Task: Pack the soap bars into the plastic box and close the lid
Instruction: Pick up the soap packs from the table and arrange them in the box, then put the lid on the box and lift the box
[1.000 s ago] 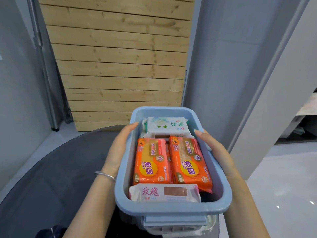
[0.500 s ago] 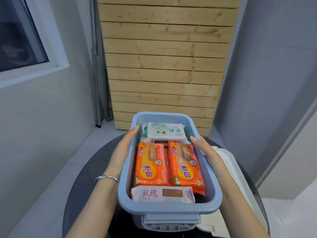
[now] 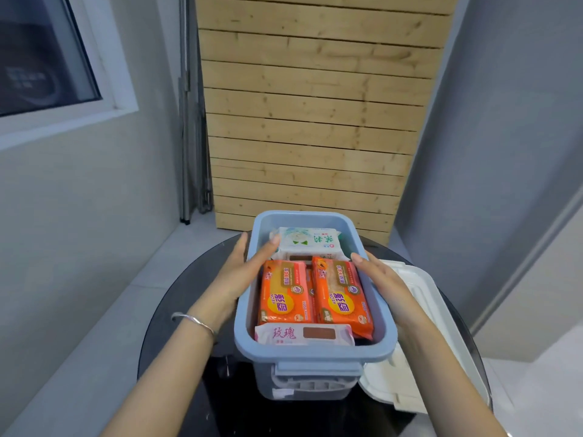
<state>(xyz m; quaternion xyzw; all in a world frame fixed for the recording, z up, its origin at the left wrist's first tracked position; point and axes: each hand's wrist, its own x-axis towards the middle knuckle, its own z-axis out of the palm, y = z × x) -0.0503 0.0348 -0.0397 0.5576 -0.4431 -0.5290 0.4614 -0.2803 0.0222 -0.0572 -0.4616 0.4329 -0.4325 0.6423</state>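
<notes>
A light blue plastic box [image 3: 310, 353] stands on a round dark table [image 3: 176, 310], lid off. Inside lie two orange soap packs [image 3: 285, 293] side by side, a white and green pack [image 3: 310, 242] at the far end and a white and pink pack [image 3: 303, 334] at the near end. My left hand [image 3: 243, 272] grips the box's left rim, fingers reaching over it toward the soap. My right hand [image 3: 383, 285] holds the right rim. The white lid [image 3: 422, 313] lies on the table to the right of the box, partly behind my right arm.
A wooden slat panel [image 3: 315, 115] leans against the wall behind the table. A window [image 3: 41, 67] is at upper left and metal poles [image 3: 189, 121] stand in the corner. The table's edge curves close around the box and lid.
The view has swung left and the box sits more centred over the table; the lid has come into sight on the right. My left fingers now reach over the rim.
</notes>
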